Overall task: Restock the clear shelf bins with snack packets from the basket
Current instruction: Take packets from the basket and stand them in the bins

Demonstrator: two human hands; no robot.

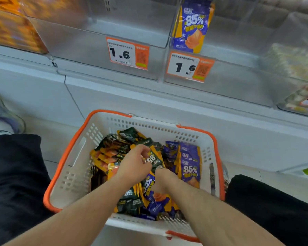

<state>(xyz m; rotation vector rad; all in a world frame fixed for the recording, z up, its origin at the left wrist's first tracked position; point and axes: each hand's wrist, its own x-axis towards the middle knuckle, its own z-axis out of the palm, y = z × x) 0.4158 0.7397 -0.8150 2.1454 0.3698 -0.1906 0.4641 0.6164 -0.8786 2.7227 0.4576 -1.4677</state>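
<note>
Head view: both hands are reaching into the basket (75, 167) to gather snack packets for the clear bins above.

The left hand (133, 167) is pinching a dark green packet (154, 158) at the middle of the heap, its fingers curled on the packet's near edge; the packet's long axis is running from near left to far right, tilted up out of the pile. The right hand (164, 180) is lying just beside it to the right and nearer, buried among purple packets (189, 167); its fingers are hidden, so whether it is gripping anything cannot be told, though it is probably gathering. The green packets are filling the basket's left side, the purple ones the right. One purple packet (191, 25) is already standing in the right-hand clear bin (238, 80), far above the hands; the left clear bin (89, 48) is showing no packets.
</note>
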